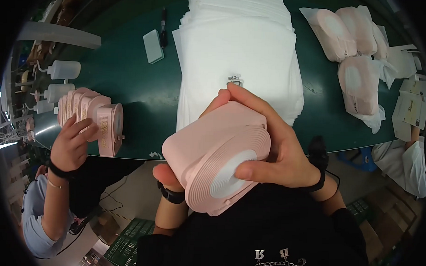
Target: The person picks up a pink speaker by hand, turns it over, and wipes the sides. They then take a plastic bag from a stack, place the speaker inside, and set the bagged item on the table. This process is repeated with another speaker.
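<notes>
Nearest us, mid-frame, the pink device (210, 137) sits tilted in the person's hands. The right hand (289, 159) is curled firmly around its right side, thumb on the white disc (228, 177). Of the left hand (168, 177) we see mainly a thumb; we cannot tell how far its fingers close. Should that grip loosen, we think the smooth casing could slip past the near edge of the table (144, 88). Beyond, a knock could skew the white stack (239, 49). Far left, a co-worker's hand (72, 144) reaching carelessly might topple the pink row (111, 129).
</notes>
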